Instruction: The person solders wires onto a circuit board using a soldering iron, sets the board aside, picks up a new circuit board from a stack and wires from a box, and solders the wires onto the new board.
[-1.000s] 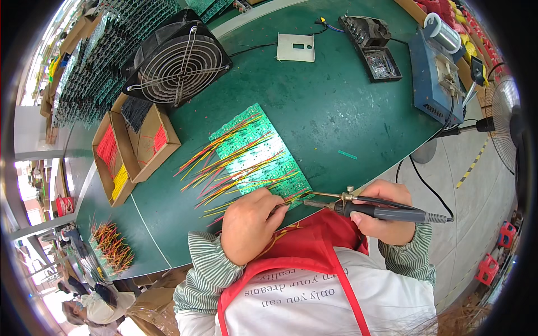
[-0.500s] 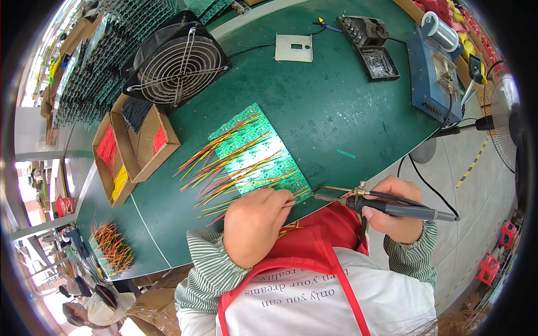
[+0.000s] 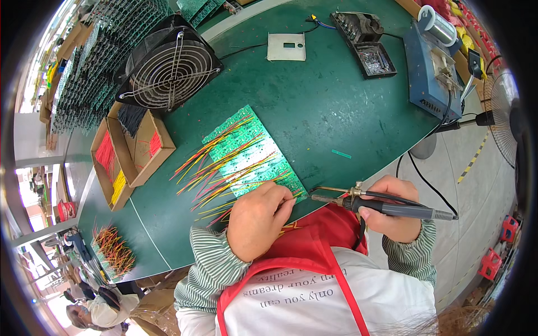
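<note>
A green circuit board panel lies on the table before me, with rows of red and yellow wires fanning out over its left edge. My left hand is closed at the panel's near edge, thumb and forefinger pinching a thin wire by the near right corner. The wire's end is small and partly hidden by the fingers. My right hand grips a soldering iron with a brass solder-feed guide fixed to it. The iron's tip points left at that same corner, close to the left fingertips.
A square black fan stands at the back left, beside a cardboard box of cut wires. A bundle of wired boards lies far left. A blue solder feeder with a solder spool and a black iron stand are at the back right.
The view has shifted slightly, so the panel appears a little further left. My left hand has moved slightly right relative to the panel. My right hand keeps hold of the soldering iron, almost unmoved.
</note>
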`<state>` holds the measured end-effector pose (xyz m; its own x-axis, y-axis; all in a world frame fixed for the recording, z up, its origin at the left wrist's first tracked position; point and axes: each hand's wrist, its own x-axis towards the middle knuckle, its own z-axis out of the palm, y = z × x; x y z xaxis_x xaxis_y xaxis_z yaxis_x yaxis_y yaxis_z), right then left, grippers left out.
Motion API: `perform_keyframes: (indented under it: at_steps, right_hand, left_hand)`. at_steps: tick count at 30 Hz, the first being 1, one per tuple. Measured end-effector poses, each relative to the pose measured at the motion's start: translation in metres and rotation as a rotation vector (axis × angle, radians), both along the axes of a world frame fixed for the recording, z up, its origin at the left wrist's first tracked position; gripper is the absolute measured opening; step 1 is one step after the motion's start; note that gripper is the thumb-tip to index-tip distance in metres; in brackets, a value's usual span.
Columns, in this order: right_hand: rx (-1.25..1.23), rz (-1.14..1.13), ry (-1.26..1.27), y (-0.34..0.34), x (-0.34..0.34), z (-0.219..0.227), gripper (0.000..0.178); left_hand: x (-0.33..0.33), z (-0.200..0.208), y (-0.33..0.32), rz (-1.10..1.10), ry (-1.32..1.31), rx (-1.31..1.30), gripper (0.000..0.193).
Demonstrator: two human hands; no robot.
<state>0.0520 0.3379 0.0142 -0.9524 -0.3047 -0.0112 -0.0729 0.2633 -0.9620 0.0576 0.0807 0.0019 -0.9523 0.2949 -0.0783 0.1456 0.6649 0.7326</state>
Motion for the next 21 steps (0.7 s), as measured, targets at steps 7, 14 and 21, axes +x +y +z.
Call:
perform_keyframes:
  at_steps: [7,14,21]
  right_hand:
    - [-0.017,-0.002,-0.037,-0.0013,0.0002,-0.0005,0.019]
    - [-0.020,0.004,-0.064,-0.0049,-0.0022,-0.0016,0.018]
    - [0.021,0.019,0.003,-0.0045,-0.0035,-0.0016,0.017]
  left_hand:
    - [-0.0016,0.0005,-0.0015,-0.014,-0.014,-0.008,0.008]
    - [-0.0022,0.0001,-0.0022,-0.017,-0.030,-0.028,0.008]
    - [-0.0021,-0.0033,-0.0017,-0.016,-0.013,-0.042,0.008]
